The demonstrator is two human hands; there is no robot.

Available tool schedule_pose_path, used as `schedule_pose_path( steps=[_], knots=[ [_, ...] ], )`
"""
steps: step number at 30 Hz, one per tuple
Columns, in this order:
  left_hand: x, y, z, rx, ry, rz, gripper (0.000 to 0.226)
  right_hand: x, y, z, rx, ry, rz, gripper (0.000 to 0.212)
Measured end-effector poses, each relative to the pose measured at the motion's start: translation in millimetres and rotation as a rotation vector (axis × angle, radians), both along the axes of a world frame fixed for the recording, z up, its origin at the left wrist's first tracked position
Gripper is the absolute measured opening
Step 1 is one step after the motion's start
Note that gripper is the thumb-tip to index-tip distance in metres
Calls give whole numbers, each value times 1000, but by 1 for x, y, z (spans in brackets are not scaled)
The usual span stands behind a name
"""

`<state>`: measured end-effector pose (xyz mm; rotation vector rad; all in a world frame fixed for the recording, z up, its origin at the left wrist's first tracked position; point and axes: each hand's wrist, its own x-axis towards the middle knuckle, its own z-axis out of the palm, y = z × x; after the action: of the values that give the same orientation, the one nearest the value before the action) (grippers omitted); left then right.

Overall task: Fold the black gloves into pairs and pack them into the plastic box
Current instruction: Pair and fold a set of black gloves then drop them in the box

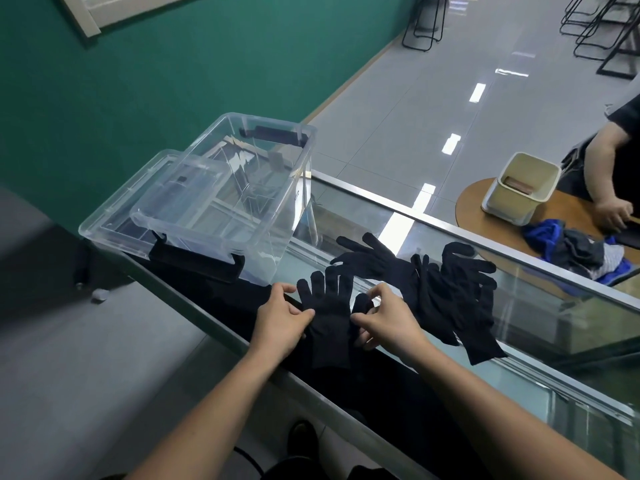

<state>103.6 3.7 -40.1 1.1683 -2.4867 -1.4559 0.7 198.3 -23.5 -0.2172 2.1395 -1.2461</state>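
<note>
A black glove (pixel 327 306) lies flat on the glass counter (pixel 540 379), fingers pointing away from me. My left hand (pixel 280 318) pinches its left edge near the palm. My right hand (pixel 384 317) grips its right side by the thumb. A loose pile of several more black gloves (pixel 446 292) lies just to the right, and one glove (pixel 372 256) spreads out behind. The clear plastic box (pixel 239 216) with black handles stands tilted at the counter's left end, resting on its clear lid (pixel 104 226). I see nothing inside it.
The counter has metal edges and drops off on my side. Beyond it, another person's hand (pixel 613 211) rests on a round wooden table (pixel 471 202) with a cream bin (pixel 519 187) and blue and grey clothes (pixel 575 251). A green wall rises at left.
</note>
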Motion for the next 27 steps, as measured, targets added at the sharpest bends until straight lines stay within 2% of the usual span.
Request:
schedule_pose_path(
  steps=[7,10,13,15,17,20,23,27],
  knots=[
    [7,1,2,-133,23,-29,48,1,3,-6,164,246,56,45],
    [14,2,-1,-236,165,-61,35,3,6,-6,217,427,95,42],
    [25,3,-2,-379,317,-201,20,10,14,-10,188,714,142,27],
    [34,5,-3,-393,379,-335,14,13,20,-16,130,912,248,14],
    [42,7,-5,-413,399,-467,13,18,25,-24,35,1032,396,5],
    [52,9,-11,-436,371,-604,28,26,30,-35,-32,1086,591,7],
    [58,11,-16,-484,327,-697,42,33,38,-42,-14,1123,658,13],
    [64,14,-24,-598,342,-701,36,43,44,-43,4,1070,695,34]
  ],
)
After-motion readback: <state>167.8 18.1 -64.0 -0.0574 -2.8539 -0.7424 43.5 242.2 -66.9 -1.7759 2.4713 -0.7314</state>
